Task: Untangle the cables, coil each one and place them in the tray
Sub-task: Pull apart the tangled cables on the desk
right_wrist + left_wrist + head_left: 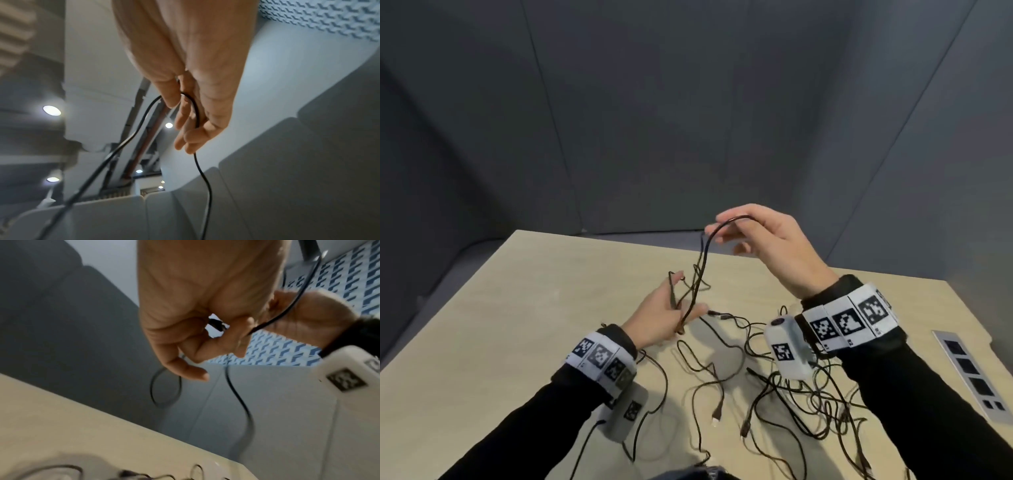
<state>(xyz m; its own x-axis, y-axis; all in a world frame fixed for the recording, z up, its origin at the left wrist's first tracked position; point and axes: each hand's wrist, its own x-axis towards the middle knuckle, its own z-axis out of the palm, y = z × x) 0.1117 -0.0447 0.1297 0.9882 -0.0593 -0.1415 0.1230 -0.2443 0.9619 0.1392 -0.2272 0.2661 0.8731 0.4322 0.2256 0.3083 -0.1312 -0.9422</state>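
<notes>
- Fingers point(722, 219) of the right hand point(774, 246) pinch the top of a raised black cable loop point(703, 260), thumb against forefinger; the other fingers hang loosely curled.
- Right wrist view confirms it: the cable bends over between thumb and forefinger, both runs dropping away below.
- Left hand point(664, 315) sits lower, just above the counter point(534, 291), fingers curled round the lower strands of the same loop; a plug end shows inside the curled fingers in the left wrist view.
- Remaining cables point(791, 394) lie tangled on the counter, thickest under the right forearm, with loose runs and plug ends spreading toward the near edge.
- Lifted strands cross and twist between the two hands; which cable is which cannot be told.
- A grey panel with dark sockets point(972, 373) is set flush in the counter at the right edge, apart from the tangle.
- Bare counter lies to the left and toward the far edge; grey wall panels point(654, 120) stand behind it.
- No tray shows in any view.
</notes>
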